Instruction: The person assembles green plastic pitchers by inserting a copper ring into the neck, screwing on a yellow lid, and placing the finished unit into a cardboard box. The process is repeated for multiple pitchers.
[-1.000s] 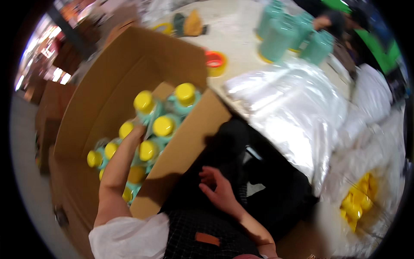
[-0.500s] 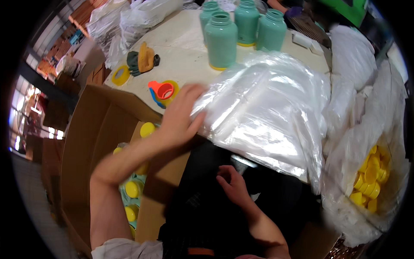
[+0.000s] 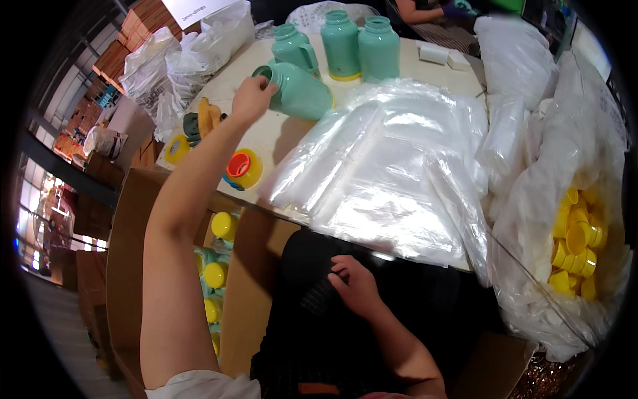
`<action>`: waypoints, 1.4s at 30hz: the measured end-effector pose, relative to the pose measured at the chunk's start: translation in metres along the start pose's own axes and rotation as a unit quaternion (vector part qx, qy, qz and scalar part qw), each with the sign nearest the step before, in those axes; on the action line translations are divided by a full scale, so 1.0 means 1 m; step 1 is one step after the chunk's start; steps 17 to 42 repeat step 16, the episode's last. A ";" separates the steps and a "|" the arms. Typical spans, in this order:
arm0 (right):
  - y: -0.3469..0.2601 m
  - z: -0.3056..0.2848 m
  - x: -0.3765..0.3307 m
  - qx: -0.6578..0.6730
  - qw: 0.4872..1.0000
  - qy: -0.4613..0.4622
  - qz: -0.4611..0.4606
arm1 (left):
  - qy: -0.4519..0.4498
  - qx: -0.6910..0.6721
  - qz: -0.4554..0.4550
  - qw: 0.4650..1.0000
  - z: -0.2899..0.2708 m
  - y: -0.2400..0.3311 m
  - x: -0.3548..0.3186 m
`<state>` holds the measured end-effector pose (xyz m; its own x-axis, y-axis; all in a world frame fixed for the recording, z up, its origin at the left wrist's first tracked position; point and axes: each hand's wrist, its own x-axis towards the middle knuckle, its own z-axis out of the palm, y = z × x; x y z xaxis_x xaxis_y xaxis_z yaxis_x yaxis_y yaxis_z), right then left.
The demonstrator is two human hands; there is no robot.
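My left hand (image 3: 254,100), arm stretched out, is closed on the mouth rim of a green plastic bottle (image 3: 299,92). This bottle leans over, its mouth toward my hand and its yellow-edged base toward the right. Close behind it stand three more open green bottles (image 3: 379,50), one with a side handle. My right hand (image 3: 359,286) rests low over my dark-clothed lap, its fingers curled in with nothing visible in them. To the right of the held bottle, a stack of clear plastic bags (image 3: 392,166) spreads across the table.
A carton (image 3: 229,319) at lower left holds bottles with yellow caps (image 3: 216,274). Tape rolls (image 3: 177,149), a red ring-shaped piece (image 3: 239,165) and gloves (image 3: 208,118) lie on the table (image 3: 279,136). A bag of yellow caps (image 3: 577,233) is at right. Another person (image 3: 425,13) sits across.
My left hand has left the edge of the plastic bags, reached up and forward, and taken hold of the front green bottle, which is now tilted. My right hand has barely moved.
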<state>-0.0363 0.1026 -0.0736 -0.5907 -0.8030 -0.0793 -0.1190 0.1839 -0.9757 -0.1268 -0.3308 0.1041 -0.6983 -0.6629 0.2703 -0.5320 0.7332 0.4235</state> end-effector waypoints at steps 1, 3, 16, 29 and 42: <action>0.001 -0.002 0.001 0.030 0.999 -0.003 0.022 | 0.072 -0.012 0.051 0.996 -0.011 0.002 -0.017; 0.000 -0.006 0.000 0.037 0.998 0.042 0.019 | 0.215 -0.029 0.146 0.965 -0.040 0.024 -0.058; -0.059 -0.034 -0.113 0.435 0.894 0.059 0.088 | -0.209 -0.469 0.310 0.800 0.015 0.088 -0.325; -0.059 -0.034 -0.113 0.435 0.894 0.059 0.088 | -0.209 -0.469 0.310 0.800 0.015 0.088 -0.325; -0.059 -0.034 -0.113 0.435 0.894 0.059 0.088 | -0.209 -0.469 0.310 0.800 0.015 0.088 -0.325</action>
